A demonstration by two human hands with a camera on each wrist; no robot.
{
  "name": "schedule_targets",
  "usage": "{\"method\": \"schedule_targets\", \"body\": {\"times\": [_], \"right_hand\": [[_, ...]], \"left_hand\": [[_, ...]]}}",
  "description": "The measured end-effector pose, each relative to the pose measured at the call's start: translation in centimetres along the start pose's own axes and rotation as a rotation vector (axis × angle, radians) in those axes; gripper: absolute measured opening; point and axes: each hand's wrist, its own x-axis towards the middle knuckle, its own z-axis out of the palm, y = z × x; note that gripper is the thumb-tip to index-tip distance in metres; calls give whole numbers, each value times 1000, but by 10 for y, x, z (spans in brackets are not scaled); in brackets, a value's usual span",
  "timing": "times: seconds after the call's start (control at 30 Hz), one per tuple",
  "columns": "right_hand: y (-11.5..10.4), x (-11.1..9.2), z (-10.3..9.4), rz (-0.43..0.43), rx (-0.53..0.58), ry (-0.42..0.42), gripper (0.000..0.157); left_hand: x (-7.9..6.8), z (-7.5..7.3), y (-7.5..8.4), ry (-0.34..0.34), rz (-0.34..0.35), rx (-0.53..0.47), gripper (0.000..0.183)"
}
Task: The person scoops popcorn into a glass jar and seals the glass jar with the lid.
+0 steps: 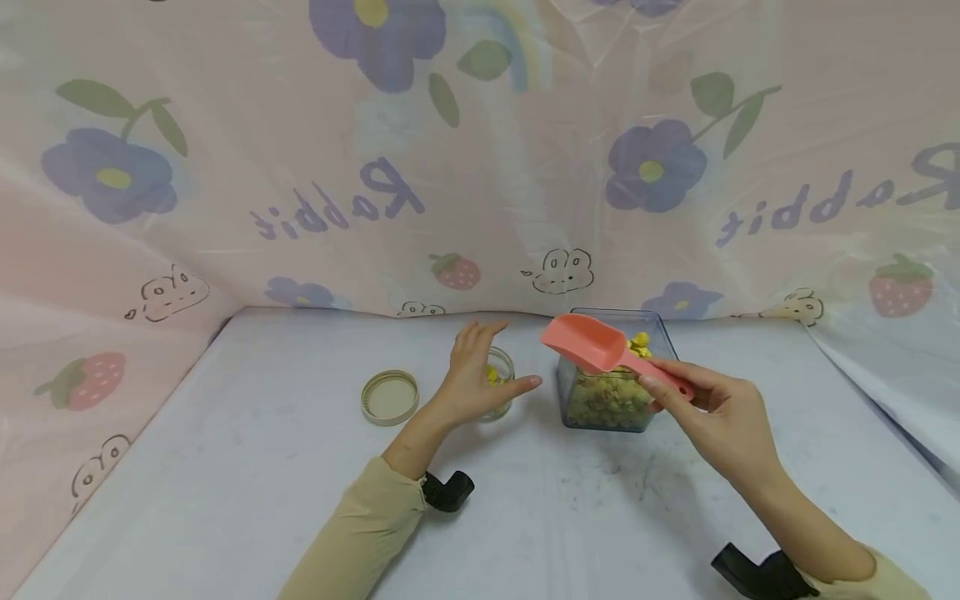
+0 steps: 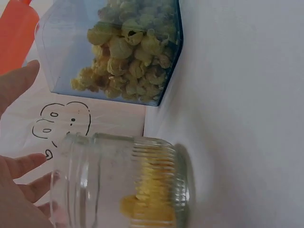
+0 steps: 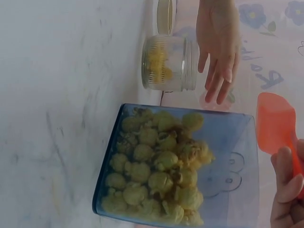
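Your right hand [image 1: 723, 412] grips coral scoop [image 1: 588, 340] by handle, likely to free bowl above popcorn bin [image 3: 228, 137]. Your left hand [image 1: 476, 379], fingers apart, hovers by glass jar [image 3: 175, 64], left of bin; lid [image 1: 390, 398] farther left, jar mouth uncovered.

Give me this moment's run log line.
left hand: near glass jar | right hand: holds coral scoop above popcorn bin | jar lid: off, on table

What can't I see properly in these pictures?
Head view: part of the glass jar, hidden behind the left hand.
Left wrist view: part of the scoop, cut off by the left edge.
Left wrist view: part of the plastic box, cut off by the top edge.
Right wrist view: part of the lid, cut off by the top edge.
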Motion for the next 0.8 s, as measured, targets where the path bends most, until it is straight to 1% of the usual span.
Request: {"method": "schedule_targets", "body": {"times": [0.23, 0.47, 0.67, 0.8], "right_hand": [[4, 1, -5, 6, 18, 13, 28], [9, 2, -11, 25, 10, 21, 30], [13, 3, -17, 28, -22, 39, 29], [16, 3, -20, 37, -43, 37, 29]], "left_hand": [[6, 3, 5, 5, 65, 26, 85], [8, 7, 11, -2, 58, 38, 86], [11, 11, 16, -25, 70, -13, 89], [12, 14, 19, -28, 64, -36, 92]]}}
